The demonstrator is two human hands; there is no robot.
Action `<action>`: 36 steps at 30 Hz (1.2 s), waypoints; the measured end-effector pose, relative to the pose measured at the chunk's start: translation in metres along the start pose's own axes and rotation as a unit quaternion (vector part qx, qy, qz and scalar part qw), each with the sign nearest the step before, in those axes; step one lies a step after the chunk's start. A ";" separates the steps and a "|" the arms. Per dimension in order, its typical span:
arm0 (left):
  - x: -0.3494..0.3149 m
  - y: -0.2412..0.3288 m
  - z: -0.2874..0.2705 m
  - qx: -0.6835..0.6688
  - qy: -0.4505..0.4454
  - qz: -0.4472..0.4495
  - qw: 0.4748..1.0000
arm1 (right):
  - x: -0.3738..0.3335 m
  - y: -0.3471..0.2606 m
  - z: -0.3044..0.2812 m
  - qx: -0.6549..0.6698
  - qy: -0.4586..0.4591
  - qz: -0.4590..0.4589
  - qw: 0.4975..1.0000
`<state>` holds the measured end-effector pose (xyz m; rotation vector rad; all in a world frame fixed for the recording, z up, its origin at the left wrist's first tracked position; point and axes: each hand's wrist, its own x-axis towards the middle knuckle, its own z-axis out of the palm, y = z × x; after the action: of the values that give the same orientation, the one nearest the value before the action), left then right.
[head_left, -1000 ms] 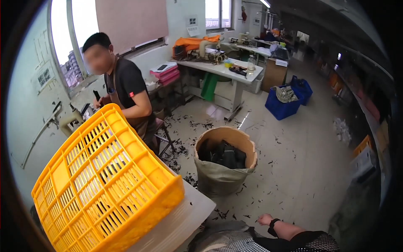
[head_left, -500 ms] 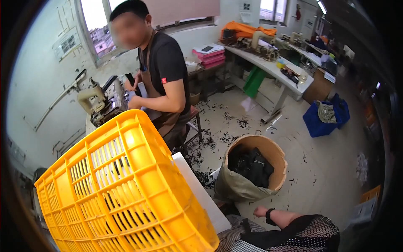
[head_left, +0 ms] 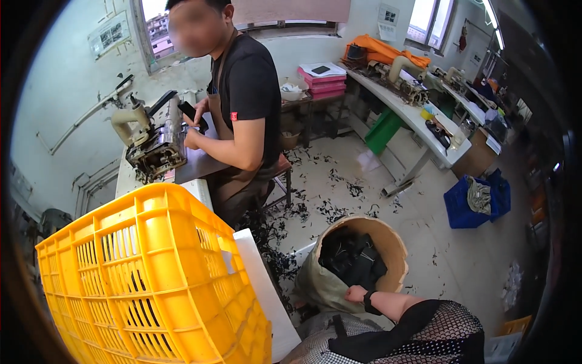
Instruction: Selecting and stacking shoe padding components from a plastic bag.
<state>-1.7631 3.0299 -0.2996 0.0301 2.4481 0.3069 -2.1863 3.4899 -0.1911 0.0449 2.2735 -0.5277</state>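
Note:
My right hand, with a black band at its wrist, is closed at the near rim of a round bin. The bin is tan inside and wrapped outside in olive-grey sacking. Its fingers appear curled over the sacking's edge. Inside the bin lies a heap of black fabric pieces. A big yellow slatted plastic crate fills the lower left, on or beside a white surface. Dark and pale contents show faintly through its slots. My left hand is out of sight.
A co-worker sits at a sewing machine beyond the crate, holding dark material. Black scraps litter the floor. A long sewing table runs along the far right, with a blue basket beyond the bin.
My right hand has moved left and up to the bin's near rim from its place below the bin. The view has shifted, so the crate sits lower and further left.

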 end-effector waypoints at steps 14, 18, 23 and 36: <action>0.003 -0.010 -0.011 0.020 0.005 -0.010 1.000 | 0.018 0.015 0.003 0.003 -0.020 0.019 1.000; -0.007 -0.012 -0.012 0.026 -0.004 -0.008 1.000 | 0.018 0.014 0.004 0.003 -0.019 -0.002 1.000; 0.007 -0.028 -0.024 0.040 0.009 -0.011 0.999 | 0.011 0.013 0.004 -0.005 -0.015 -0.010 1.000; -0.013 -0.044 -0.031 0.057 -0.024 0.026 0.998 | 0.010 0.030 0.018 0.016 0.005 -0.007 1.000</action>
<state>-1.7701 2.9790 -0.2782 0.1481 2.4171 0.1877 -2.1753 3.5094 -0.2199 0.0473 2.2768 -0.5716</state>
